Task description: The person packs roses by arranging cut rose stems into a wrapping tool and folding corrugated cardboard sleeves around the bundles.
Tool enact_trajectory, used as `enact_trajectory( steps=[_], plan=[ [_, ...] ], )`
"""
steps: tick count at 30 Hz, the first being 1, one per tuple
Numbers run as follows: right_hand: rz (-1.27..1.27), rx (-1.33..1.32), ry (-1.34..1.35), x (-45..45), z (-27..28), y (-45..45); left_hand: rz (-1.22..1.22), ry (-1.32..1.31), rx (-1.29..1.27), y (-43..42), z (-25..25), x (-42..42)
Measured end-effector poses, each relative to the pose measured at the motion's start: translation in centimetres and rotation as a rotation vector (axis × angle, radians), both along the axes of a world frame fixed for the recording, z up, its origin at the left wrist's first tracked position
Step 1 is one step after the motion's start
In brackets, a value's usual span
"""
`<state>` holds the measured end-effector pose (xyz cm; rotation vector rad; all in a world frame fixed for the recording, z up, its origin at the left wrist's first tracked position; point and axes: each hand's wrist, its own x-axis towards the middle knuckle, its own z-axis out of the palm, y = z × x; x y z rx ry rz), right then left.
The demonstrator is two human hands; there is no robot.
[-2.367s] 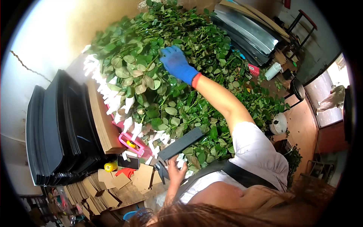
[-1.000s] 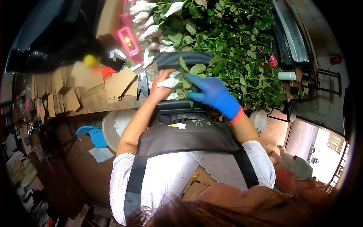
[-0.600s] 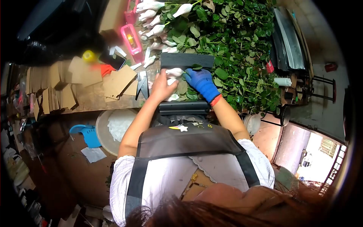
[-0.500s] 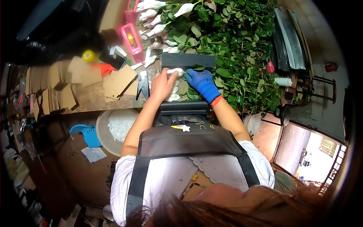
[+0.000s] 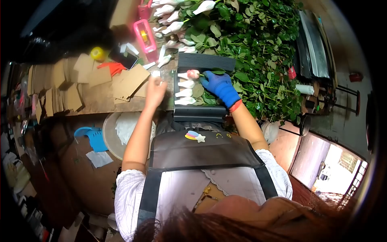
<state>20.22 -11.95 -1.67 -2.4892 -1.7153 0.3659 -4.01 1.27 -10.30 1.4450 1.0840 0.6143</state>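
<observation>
Blue knit glove: your right hand (image 5: 219,83) wears it, fingers closed on the stem of the pink-tipped rose (image 5: 194,74), it seems, just behind the head; the glove hides the stem itself.
Pink-tipped rose: it lies at the top of the row, just below the ridged black strip (image 5: 206,61), head towards your left. Whether the white beside its petals is netting or another head cannot be told.
Bare skin: your left hand (image 5: 155,92) is apart from the rose, beside the tan cardboard (image 5: 131,82). A white patch (image 5: 156,74) shows at its fingertips; whether they hold it, you cannot tell from here.
White netted heads (image 5: 184,92): they lie under the rose, between the ridged strip and the smooth black edge (image 5: 199,113).
Stem handling: keep your grip on the stem, off the petals; hold the head in line with its neighbours, and keep leaves from between them.
Pink petals, changed: half a second ago your left fingers were on this head and it looked white; now pink shows, and that hand has drawn away leftward. Your gloved hold looks much the same.
</observation>
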Motion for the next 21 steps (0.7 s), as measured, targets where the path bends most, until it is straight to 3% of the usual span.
enact_trajectory(
  steps=[1, 3, 7, 9, 12, 15, 17, 18, 21],
  plan=[
    [-0.004, -0.023, 0.003, -0.1, 0.2, 0.1, -0.094, 0.027, -0.188, -0.6, 4.9, 1.6],
    [-0.015, 0.029, -0.049, -0.2, -0.9, -0.1, -0.211, 0.083, 0.011, -1.1, 0.3, 4.0],
    [-0.051, 0.056, -0.110, -0.8, -1.7, -0.3, -0.121, -0.073, -0.296, -2.3, 2.5, 6.1],
    [-0.064, 0.025, -0.100, -0.8, -1.8, -0.2, -0.055, -0.171, -0.295, -2.9, 2.9, 6.1],
    [-0.040, 0.107, -0.118, -1.0, -1.9, -0.5, 0.066, -0.258, -0.102, -3.8, 2.1, 6.0],
    [-0.020, 0.153, -0.114, -0.7, -2.3, -0.8, 0.393, -0.325, -0.061, -3.3, -0.7, 5.7],
    [-0.024, 0.150, -0.114, -0.8, -2.3, -0.9, 0.683, -0.537, -0.352, -0.5, 3.4, 3.6],
    [-0.061, -0.063, -0.031, -0.8, -0.8, -0.4, 0.542, -0.445, -0.267, 0.9, 2.9, 1.9],
    [-0.002, -0.174, 0.194, 0.0, 1.3, -0.6, -0.004, -0.148, -0.007, 1.4, 4.4, -0.8]
  ],
)
